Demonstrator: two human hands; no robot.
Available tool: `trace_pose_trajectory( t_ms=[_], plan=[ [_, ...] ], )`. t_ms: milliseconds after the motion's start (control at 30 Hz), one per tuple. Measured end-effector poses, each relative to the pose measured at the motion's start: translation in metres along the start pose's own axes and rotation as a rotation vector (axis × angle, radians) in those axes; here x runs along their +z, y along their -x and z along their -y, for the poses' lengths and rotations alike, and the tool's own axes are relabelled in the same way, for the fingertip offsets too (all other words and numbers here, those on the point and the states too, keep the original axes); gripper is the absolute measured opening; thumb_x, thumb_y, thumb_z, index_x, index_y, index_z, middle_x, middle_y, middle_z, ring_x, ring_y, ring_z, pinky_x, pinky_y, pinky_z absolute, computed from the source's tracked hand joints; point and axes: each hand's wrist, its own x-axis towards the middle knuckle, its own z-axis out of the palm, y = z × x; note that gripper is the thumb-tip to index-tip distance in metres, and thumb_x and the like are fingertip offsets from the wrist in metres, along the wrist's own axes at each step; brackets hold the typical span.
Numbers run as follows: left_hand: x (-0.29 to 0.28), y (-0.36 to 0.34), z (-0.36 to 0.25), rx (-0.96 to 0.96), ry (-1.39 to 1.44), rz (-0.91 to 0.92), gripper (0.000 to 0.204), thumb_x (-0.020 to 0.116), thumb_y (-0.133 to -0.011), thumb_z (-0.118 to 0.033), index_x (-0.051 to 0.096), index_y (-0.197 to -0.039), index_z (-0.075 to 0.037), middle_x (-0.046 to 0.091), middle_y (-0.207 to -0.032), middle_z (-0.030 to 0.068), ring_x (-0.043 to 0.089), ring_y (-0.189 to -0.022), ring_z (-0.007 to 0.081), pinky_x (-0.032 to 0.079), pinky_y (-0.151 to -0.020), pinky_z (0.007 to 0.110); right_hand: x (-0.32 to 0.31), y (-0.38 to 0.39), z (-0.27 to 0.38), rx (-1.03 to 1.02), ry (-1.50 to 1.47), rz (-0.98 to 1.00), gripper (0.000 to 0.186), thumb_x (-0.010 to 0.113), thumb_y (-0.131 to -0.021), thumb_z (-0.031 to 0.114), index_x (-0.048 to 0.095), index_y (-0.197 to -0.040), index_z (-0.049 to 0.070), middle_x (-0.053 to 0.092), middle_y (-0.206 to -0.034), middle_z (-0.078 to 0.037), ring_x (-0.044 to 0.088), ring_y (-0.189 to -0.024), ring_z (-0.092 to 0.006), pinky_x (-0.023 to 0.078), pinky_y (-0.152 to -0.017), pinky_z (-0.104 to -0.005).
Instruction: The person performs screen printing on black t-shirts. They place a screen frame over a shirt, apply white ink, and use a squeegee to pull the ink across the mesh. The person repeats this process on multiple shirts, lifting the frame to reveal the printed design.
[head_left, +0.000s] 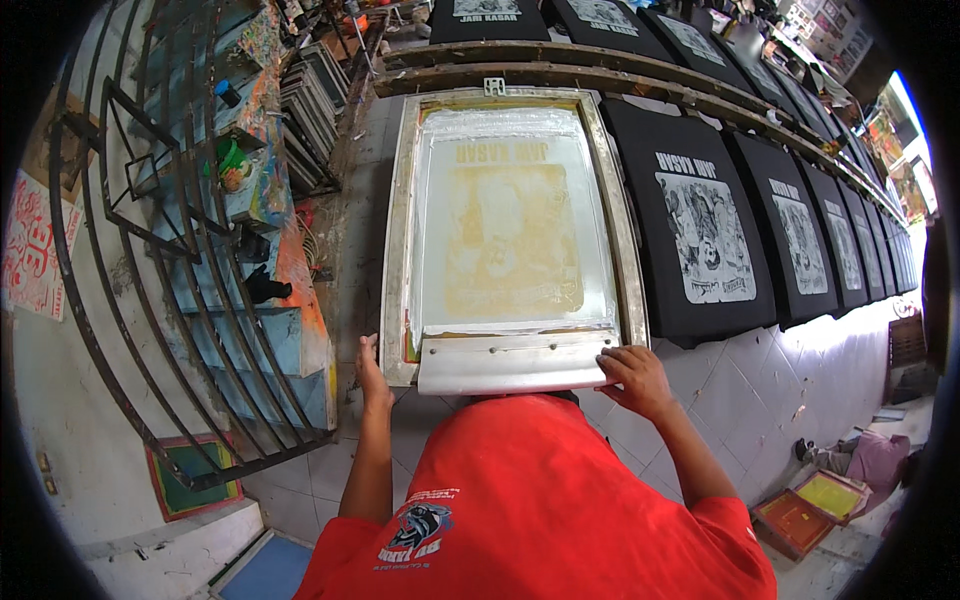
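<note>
In front of me lies a screen-printing frame [398,230] with a pale mesh that carries a yellowish stencil. A wide metal squeegee [510,364] rests across its near end. My left hand [373,378] is upright against the outer left side of the frame near its corner, fingers stretched out and nothing in the palm. At the near right corner, my right hand [638,380] curls its fingers over the squeegee's right end, close to the frame's edge. The underside of that grip is hidden.
Black printed shirts [706,240] lie in a row to the right, with more beyond the wooden rails [560,75]. A metal grille [170,250] and a paint-stained blue shelf [265,345] stand left. Stacked frames [310,110] lean behind. Someone sits [880,465] at lower right.
</note>
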Motion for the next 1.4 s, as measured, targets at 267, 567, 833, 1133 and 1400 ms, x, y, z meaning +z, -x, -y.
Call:
trace_pose_trajectory(
  t_ms=[267,567,833,1133,1400],
  plan=[
    [0.003,0.005,-0.006,0.109,-0.116,-0.011,0.051,0.045,-0.099,-0.041,0.058,-0.12,0.003,0.058,-0.12,0.0146,0.053,-0.113,0.0213,0.039,-0.098,0.033,-0.043,-0.048,-0.003,0.086,-0.117,0.032,0.043,0.078,-0.067,0.02,0.067,-0.104,0.003,0.068,-0.095,-0.013,0.064,-0.089,-0.033,0.05,-0.081,-0.0413],
    [0.081,0.035,-0.137,0.859,-0.842,0.444,0.054,0.071,-0.081,-0.019,0.052,-0.129,-0.005,0.056,-0.117,0.0146,0.054,-0.107,0.0276,0.043,-0.094,0.038,-0.052,-0.09,-0.017,0.152,-0.149,0.148,0.038,0.075,-0.066,0.015,0.068,-0.102,0.004,0.068,-0.091,-0.014,0.065,-0.084,-0.0332,0.053,-0.075,-0.0409],
    [0.149,0.005,-0.168,0.82,-1.323,0.937,0.029,0.076,-0.067,-0.016,0.064,-0.093,-0.008,0.065,-0.086,0.0099,0.063,-0.085,0.0313,0.051,-0.072,0.043,-0.059,-0.133,-0.041,0.21,-0.04,0.272,0.019,0.072,-0.065,0.015,0.066,-0.082,0.012,0.064,-0.071,-0.007,0.066,-0.07,-0.028,0.052,-0.061,-0.0411],
    [0.289,-0.18,-0.242,1.008,-1.376,0.745,0.03,0.075,-0.073,-0.016,0.067,-0.1,-0.007,0.068,-0.093,0.0172,0.065,-0.089,0.0371,0.051,-0.076,0.041,-0.061,-0.331,-0.176,0.2,0.124,-0.03,0.034,0.078,-0.069,0.014,0.07,-0.101,0.007,0.07,-0.088,-0.015,0.067,-0.082,-0.0333,0.053,-0.074,-0.0411],
    [0.353,-0.298,-0.231,0.978,-1.435,0.72,0.042,0.076,-0.07,-0.017,0.066,-0.11,-0.01,0.067,-0.102,0.0178,0.065,-0.096,0.0347,0.05,-0.081,0.041,-0.02,-0.432,-0.261,0.164,0.16,-0.1,0.036,0.076,-0.07,0.019,0.069,-0.105,0.011,0.07,-0.089,-0.016,0.067,-0.082,-0.0359,0.053,-0.075,-0.0431]
  ],
)
